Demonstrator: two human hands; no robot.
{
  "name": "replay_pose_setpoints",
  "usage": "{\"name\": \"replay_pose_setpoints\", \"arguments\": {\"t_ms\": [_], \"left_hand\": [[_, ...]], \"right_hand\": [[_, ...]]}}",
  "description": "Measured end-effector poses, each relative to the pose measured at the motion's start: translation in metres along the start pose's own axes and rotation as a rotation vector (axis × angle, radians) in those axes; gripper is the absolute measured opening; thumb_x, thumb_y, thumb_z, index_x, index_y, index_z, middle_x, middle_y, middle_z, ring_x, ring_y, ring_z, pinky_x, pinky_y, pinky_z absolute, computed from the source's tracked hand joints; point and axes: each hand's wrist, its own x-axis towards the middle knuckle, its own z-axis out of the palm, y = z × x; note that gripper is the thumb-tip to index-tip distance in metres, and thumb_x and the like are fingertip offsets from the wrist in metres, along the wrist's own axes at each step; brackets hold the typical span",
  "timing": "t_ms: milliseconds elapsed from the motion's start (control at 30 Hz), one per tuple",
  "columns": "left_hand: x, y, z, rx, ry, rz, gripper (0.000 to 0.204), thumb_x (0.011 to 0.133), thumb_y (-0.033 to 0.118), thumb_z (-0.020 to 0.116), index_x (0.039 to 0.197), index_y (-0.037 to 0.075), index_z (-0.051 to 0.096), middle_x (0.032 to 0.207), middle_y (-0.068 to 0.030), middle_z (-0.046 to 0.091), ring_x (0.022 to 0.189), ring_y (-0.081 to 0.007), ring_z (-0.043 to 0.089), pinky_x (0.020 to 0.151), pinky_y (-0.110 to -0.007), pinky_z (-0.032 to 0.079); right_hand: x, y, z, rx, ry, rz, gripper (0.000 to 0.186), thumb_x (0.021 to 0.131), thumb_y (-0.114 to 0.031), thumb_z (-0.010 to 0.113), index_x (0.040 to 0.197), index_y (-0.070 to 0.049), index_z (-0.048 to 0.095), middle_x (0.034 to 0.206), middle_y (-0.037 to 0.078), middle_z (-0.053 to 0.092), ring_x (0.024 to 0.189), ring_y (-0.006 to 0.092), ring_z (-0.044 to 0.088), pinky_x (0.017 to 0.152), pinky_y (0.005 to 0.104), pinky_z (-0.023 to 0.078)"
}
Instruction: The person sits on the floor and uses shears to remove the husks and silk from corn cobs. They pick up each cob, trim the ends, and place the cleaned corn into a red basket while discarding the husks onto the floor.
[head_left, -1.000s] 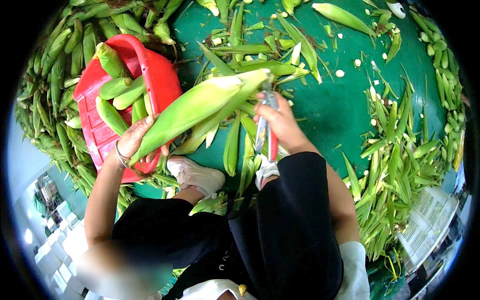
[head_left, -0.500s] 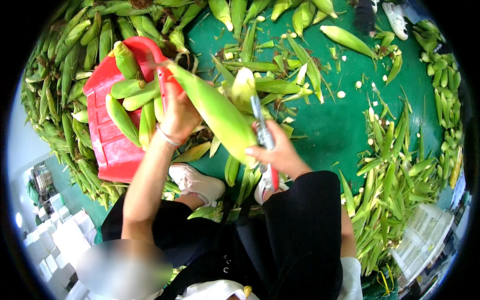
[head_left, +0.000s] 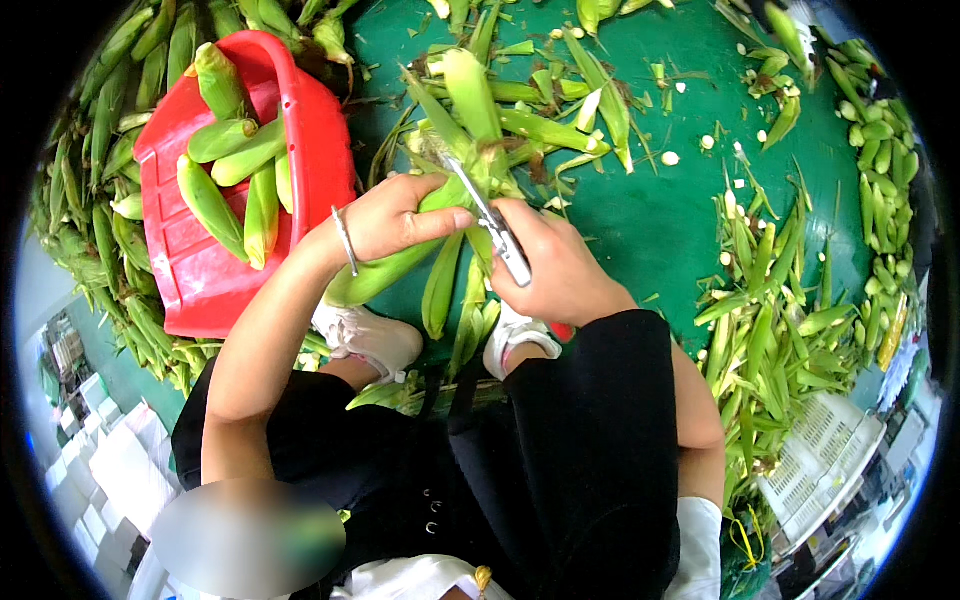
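My left hand (head_left: pixel 395 218) is closed round a green ear of corn (head_left: pixel 375 280). The ear slants from above my left shoe up to the tool, and its upper part is hidden by my fingers. My right hand (head_left: pixel 550 250) grips a silver cutting tool (head_left: pixel 508 250), its narrow blade pointing up and left across the top of the ear. Whether it is a knife or shears I cannot tell. Loose husk leaves (head_left: pixel 470 95) fan out just beyond the blade. Left of my hands, a red plastic scoop-shaped basket (head_left: pixel 200 300) holds several ears in husk.
A high heap of unhusked corn (head_left: pixel 100 200) curves along the left. Husk scraps (head_left: pixel 770 330) pile up at the right beside a white slotted crate (head_left: pixel 820 460). More ears (head_left: pixel 880 200) line the far right. My white shoes (head_left: pixel 370 340) stand on the green floor (head_left: pixel 640 240) below my hands.
The ear has come down and swung round in my left hand, its lower end now at the left. My right hand has brought the blade against its top. The view has shifted slightly.
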Motion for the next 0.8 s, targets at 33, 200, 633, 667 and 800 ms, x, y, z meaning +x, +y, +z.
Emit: {"name": "replay_pose_setpoints", "arguments": {"t_ms": [33,200,633,667,800], "left_hand": [[-0.002,0.0,-0.003,-0.055,-0.038,0.016,0.044,0.087,0.04,0.06,0.1,-0.002,0.059,0.08,-0.0156,0.063,0.075,-0.022,0.06,0.072,-0.035,0.047],[-0.005,0.012,-0.021,-0.214,-0.23,0.024,0.04,0.089,0.038,0.058,0.101,-0.001,0.059,0.081,-0.0079,0.062,0.077,-0.0149,0.057,0.073,-0.031,0.047],[-0.012,0.005,-0.013,-0.736,-0.343,-0.042,0.034,0.091,0.033,0.05,0.095,0.0,0.057,0.081,-0.009,0.06,0.074,-0.0164,0.059,0.069,-0.029,0.048],[-0.01,0.003,-0.01,-0.733,-0.343,-0.058,0.038,0.09,0.036,0.051,0.095,-0.001,0.056,0.082,-0.0104,0.061,0.074,-0.0181,0.06,0.068,-0.03,0.049],[-0.01,0.001,-0.003,-0.766,-0.301,-0.102,0.041,0.09,0.038,0.05,0.094,-0.003,0.055,0.08,-0.0121,0.06,0.073,-0.0204,0.06,0.068,-0.032,0.049]], "right_hand": [[-0.003,-0.004,0.004,0.1,-0.008,0.067,0.036,0.07,-0.006,0.06,0.104,-0.001,0.05,0.073,0.012,0.058,0.062,0.032,0.058,0.059,0.0409,0.048],[-0.011,-0.018,0.002,0.212,-0.062,0.166,0.046,0.07,-0.006,0.057,0.114,-0.001,0.045,0.091,0.021,0.057,0.083,0.0353,0.058,0.074,0.0407,0.046],[-0.019,-0.01,0.006,0.961,-0.36,0.525,0.05,0.076,-0.006,0.056,0.125,-0.002,0.05,0.101,0.004,0.057,0.092,0.0102,0.052,0.081,0.0255,0.043],[-0.023,-0.008,0.009,0.893,-0.38,0.487,0.046,0.077,-0.005,0.057,0.123,-0.002,0.05,0.099,0.003,0.058,0.088,0.0099,0.053,0.078,0.0253,0.043],[-0.026,-0.001,0.017,0.98,-0.318,0.437,0.056,0.074,0.0,0.054,0.129,-0.003,0.042,0.105,0.005,0.057,0.086,0.0113,0.053,0.077,0.0261,0.043]]}}
